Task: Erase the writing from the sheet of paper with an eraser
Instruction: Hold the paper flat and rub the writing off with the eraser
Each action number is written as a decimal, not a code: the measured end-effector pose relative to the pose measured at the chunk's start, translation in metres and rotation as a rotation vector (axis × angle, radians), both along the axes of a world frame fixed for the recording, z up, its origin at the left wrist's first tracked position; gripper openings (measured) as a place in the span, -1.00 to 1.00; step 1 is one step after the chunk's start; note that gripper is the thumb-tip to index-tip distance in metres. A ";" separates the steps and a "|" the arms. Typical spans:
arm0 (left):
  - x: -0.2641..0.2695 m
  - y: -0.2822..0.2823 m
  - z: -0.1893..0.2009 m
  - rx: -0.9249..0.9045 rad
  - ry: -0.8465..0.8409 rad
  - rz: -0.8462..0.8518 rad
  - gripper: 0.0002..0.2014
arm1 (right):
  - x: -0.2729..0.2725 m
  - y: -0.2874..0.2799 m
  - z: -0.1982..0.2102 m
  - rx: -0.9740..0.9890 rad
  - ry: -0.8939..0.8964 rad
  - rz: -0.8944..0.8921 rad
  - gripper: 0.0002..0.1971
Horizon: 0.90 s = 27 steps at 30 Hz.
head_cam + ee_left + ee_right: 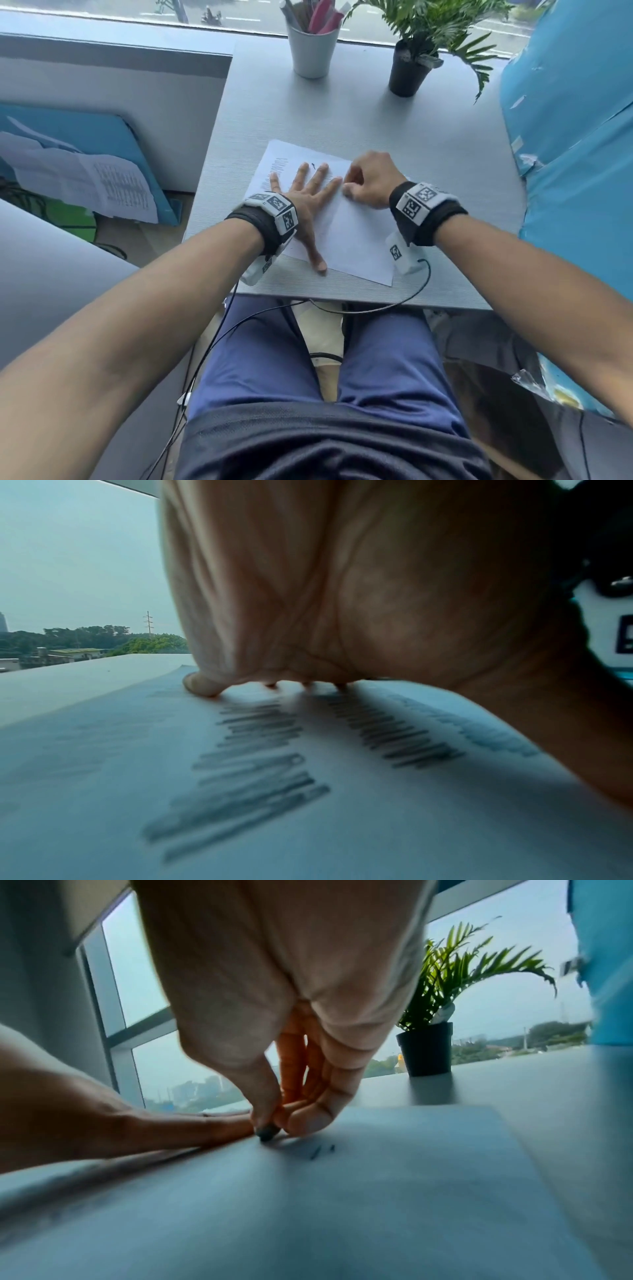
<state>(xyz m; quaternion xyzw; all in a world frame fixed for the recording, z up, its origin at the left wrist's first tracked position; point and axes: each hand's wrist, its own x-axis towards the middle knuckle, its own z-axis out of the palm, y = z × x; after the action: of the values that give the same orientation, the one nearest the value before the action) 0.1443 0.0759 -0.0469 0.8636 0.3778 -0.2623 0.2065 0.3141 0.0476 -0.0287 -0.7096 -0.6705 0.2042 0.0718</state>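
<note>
A white sheet of paper [356, 236] lies at an angle on the grey table [411, 137]. Pencil scribbles [274, 171] run along its far left part; under my left palm they show as dark zigzag lines [253, 756]. My left hand [305, 195] lies flat on the sheet with fingers spread, holding it down. My right hand [363, 185] pinches a small dark-tipped eraser [267, 1133] between thumb and fingers and presses its tip on the paper, right beside my left fingers. A few dark eraser crumbs [320, 1150] lie by the tip.
A white cup of pens [311, 44] and a potted plant [411, 65] stand at the table's far edge by the window. A blue panel [575, 137] rises at the right. Loose papers [85, 178] lie off the table at the left. Cables [376, 305] hang over the near edge.
</note>
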 end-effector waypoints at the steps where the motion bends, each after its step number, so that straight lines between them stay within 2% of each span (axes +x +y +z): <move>1: 0.000 0.000 0.000 0.006 0.001 -0.005 0.77 | -0.001 -0.001 0.000 0.003 -0.002 -0.011 -0.86; 3: 0.001 0.001 -0.002 0.003 -0.007 -0.001 0.78 | -0.015 -0.021 -0.002 -0.023 0.026 0.028 -0.88; 6: 0.000 0.003 -0.008 0.006 -0.029 0.006 0.81 | -0.040 -0.065 -0.002 -0.112 0.103 0.196 -0.91; 8: 0.000 0.003 -0.008 0.005 -0.017 0.001 0.82 | -0.039 -0.066 0.000 -0.133 0.113 0.244 -0.92; 14: 0.000 0.000 0.000 0.013 -0.002 -0.002 0.78 | 0.002 -0.004 0.002 0.001 0.024 0.025 -0.86; 17: 0.001 0.001 -0.003 0.019 -0.006 0.002 0.79 | -0.013 -0.028 0.000 -0.013 0.049 0.049 -0.88; 20: 0.001 0.002 -0.006 0.026 -0.011 0.002 0.83 | -0.034 -0.069 -0.003 -0.105 0.153 0.160 -0.91; 22: 0.002 0.002 -0.007 0.023 -0.006 -0.002 0.83 | -0.038 -0.075 -0.003 -0.136 0.174 0.213 -0.92; 27: 0.000 -0.001 0.001 0.002 -0.011 0.001 0.76 | -0.011 -0.023 0.002 -0.002 0.114 0.010 -0.88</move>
<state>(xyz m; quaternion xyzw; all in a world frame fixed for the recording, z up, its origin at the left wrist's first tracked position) 0.1445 0.0751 -0.0459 0.8651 0.3772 -0.2573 0.2078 0.3033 0.0249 -0.0263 -0.6936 -0.6685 0.2455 0.1082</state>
